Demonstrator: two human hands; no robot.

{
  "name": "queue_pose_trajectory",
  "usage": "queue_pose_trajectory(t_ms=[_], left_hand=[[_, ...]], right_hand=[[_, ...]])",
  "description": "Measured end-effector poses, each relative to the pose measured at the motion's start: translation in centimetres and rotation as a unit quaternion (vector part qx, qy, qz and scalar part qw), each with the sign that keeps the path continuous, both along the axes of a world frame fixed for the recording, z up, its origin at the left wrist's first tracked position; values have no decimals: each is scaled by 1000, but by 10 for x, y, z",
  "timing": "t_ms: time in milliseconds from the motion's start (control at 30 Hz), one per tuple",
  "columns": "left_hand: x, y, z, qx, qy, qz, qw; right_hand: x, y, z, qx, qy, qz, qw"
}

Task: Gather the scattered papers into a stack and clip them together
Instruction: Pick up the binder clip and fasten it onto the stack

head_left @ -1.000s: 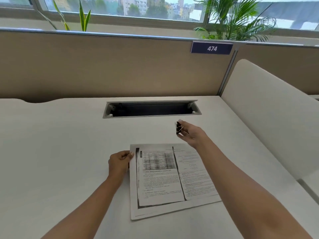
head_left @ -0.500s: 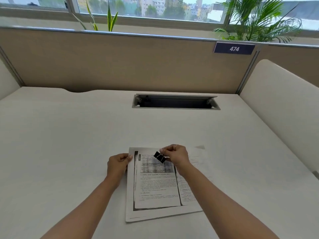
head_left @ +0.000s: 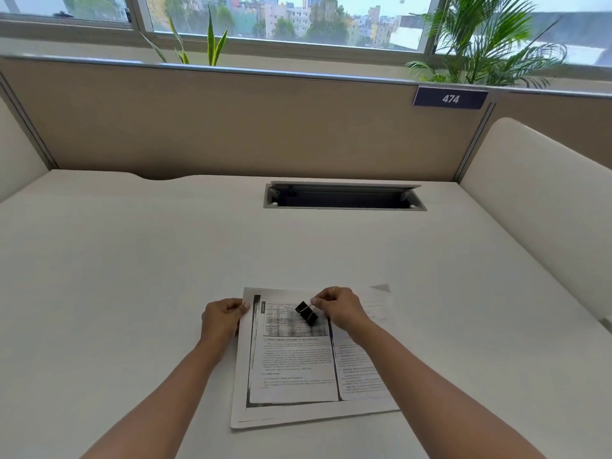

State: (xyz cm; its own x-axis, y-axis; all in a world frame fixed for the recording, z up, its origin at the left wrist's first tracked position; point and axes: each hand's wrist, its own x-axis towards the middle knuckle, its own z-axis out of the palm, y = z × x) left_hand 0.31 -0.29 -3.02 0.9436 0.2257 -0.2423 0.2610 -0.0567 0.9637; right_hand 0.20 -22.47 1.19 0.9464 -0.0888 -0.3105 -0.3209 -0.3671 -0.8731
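Head view: white desk [head_left: 132, 293]
Right hand [head_left: 341, 308]: pinching black clip [head_left: 306, 312] over papers [head_left: 298, 369]
Left hand [head_left: 222, 318]: pressing papers' left edge
Beyond clip: open slot [head_left: 344, 198], number sign [head_left: 450, 98], plants [head_left: 490, 41]

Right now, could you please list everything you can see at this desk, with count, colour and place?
papers: one stack, white with black print, flat on the desk near the front edge
clip: one, black with wire handles, above the stack's top part, held by the right hand
desk: one, off-white, fills the foreground
cable slot: one, grey frame, dark inside, at the back of the desk
partition: beige, behind the desk
sign: one, dark blue, reads 474, top right of the partition
plants: two, green, behind the partition by the window
left hand: on the stack's left edge
right hand: fingers pinching the clip's handles
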Motion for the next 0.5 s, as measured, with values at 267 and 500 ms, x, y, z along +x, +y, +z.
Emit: queue_pose_trajectory(t_ms=[267,500], left_hand=[[-4,4,0,-21,-4,-4,1000],[-3,8,0,-20,-18,-16,1000]], right_hand=[[-3,8,9,205,97,-25,974],[-11,12,10,299,135,-78,942]])
